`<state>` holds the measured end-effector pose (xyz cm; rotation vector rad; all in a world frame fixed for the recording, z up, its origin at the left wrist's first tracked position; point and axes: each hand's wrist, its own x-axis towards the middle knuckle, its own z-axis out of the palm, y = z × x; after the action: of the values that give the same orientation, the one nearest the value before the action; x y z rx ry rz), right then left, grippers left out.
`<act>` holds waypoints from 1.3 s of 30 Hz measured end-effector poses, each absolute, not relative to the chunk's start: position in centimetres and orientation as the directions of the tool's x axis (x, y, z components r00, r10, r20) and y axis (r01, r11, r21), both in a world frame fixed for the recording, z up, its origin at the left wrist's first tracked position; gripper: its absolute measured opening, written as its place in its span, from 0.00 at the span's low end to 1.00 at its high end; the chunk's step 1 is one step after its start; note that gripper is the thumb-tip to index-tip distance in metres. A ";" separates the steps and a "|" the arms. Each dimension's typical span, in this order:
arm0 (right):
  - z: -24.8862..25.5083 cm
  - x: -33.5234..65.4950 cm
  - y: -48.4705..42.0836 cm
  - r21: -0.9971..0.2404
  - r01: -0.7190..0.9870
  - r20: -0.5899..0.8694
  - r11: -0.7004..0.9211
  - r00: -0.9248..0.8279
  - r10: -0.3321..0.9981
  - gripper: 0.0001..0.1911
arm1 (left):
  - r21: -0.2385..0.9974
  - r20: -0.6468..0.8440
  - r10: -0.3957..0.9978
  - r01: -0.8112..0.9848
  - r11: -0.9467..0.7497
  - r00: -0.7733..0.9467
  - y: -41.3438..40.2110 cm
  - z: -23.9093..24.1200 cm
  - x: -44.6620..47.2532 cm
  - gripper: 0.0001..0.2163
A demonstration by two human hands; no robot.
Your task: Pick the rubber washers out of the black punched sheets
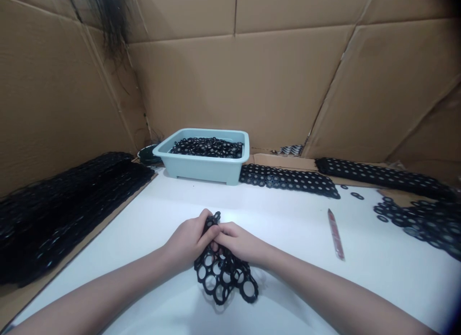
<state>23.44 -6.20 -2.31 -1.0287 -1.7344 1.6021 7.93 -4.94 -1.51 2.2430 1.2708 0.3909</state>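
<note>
A black sheet of joined rubber rings (224,275) hangs down over the white table (295,224) in front of me. My left hand (189,239) and my right hand (239,243) meet at its upper edge, both with fingers closed on the ring sheet. The sheet's lower part spreads out below my wrists, near the table's front edge.
A light blue tub (201,168) full of black rings stands at the back. Long black ring strips lie piled at the left (65,205) and along the back right (288,179). Loose rings (421,220) lie at the right. A red pen-like tool (335,234) lies right of my hands. Cardboard walls surround the table.
</note>
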 end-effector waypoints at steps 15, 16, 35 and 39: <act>-2.3 23.4 -6.1 -0.988 0.152 -0.086 0.001 -0.563 0.822 0.11 | 0.577 -0.008 0.863 0.707 -0.409 0.506 -4.9 -1.5 7.9 0.17; -2.4 23.4 -6.1 -0.989 0.150 -0.086 0.000 -0.565 0.820 0.11 | 0.575 -0.008 0.864 0.709 -0.408 0.504 -4.9 -1.5 8.0 0.17; -2.3 23.4 -6.2 -0.987 0.158 -0.092 -0.004 -0.551 0.830 0.13 | 0.566 -0.008 0.861 0.713 -0.415 0.508 -4.8 -1.5 8.0 0.16; -2.3 23.3 -6.2 -0.987 0.158 -0.077 0.013 -0.551 0.831 0.12 | 0.560 -0.013 0.860 0.717 -0.416 0.509 -4.8 -1.5 8.0 0.16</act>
<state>23.33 -6.22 -2.33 -1.0141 -1.7454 1.5820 8.00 -4.79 -1.46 2.2501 1.2890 0.3783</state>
